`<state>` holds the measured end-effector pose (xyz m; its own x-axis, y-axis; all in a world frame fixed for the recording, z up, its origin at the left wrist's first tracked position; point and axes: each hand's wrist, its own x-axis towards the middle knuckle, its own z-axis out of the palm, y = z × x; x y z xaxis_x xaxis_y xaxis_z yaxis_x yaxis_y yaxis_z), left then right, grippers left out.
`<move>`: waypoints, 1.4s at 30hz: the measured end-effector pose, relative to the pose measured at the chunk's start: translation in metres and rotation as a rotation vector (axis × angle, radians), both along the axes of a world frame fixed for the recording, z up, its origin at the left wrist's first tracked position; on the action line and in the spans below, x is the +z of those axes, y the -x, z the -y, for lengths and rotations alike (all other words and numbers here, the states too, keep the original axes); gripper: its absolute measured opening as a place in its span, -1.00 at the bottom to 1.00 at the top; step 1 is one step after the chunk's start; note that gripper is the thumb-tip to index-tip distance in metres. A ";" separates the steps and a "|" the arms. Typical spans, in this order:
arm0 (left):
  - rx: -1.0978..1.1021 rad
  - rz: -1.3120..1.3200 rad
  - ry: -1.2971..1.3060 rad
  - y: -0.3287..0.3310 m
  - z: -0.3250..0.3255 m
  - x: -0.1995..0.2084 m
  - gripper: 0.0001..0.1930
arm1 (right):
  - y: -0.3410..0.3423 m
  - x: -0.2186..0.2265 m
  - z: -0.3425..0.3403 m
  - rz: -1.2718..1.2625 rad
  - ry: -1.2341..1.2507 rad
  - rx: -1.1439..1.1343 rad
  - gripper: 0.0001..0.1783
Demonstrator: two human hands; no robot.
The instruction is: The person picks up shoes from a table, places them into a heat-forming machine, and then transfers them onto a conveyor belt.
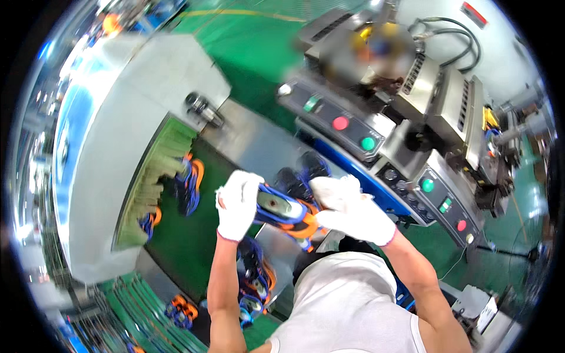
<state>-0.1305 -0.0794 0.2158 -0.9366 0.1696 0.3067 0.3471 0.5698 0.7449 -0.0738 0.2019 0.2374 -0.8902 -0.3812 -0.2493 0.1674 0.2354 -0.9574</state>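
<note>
My left hand [237, 203], in a white glove, is closed round one end of a blue and orange shoe [282, 207]. The shoe's opening faces up and shows a pale inside with a dark spot. At its orange end is my right hand [359, 213], also gloved in white, with the fingers closed against it; their tips are partly hidden. Just beyond the shoe, dark blue shoes [294, 181] rest on a metal surface. More blue and orange shoes [256, 276] lie close together below my left hand.
On the left, a dark green conveyor belt [182, 250] runs into a grey housing [106, 147] with a strip curtain [147, 188]; shoes [188, 182] stand by the strips. A machine with a button panel [338, 120] stands on the right. A rack [135, 317] is lower left.
</note>
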 end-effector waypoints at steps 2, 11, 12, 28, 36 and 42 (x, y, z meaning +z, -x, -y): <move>-0.265 -0.224 0.304 0.010 -0.059 0.029 -0.92 | 0.024 0.009 -0.011 -0.257 -0.274 0.167 -0.12; -0.618 -0.415 0.153 0.113 -0.277 0.114 -0.71 | 0.035 0.024 -0.167 0.164 0.021 -0.199 -0.59; -0.542 -0.433 0.139 0.140 -0.285 0.113 -0.69 | 0.022 0.024 -0.183 0.250 0.054 -0.262 -0.60; 0.001 0.073 0.662 0.429 -0.471 -0.071 -0.12 | -0.069 0.021 -0.265 0.123 0.898 -0.941 0.07; -0.107 -0.028 0.506 0.434 -0.405 0.031 -0.16 | -0.025 0.009 -0.244 0.236 0.861 -1.049 -0.22; -0.017 0.034 0.083 0.289 -0.256 0.093 -0.29 | 0.055 -0.016 -0.227 0.241 0.857 -1.060 -0.49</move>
<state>-0.4196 0.1764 0.3090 -0.9428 0.2094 0.2594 0.3331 0.6239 0.7070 -0.1289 0.4285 0.2213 -0.8173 0.3328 -0.4704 0.0750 -0.7480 -0.6594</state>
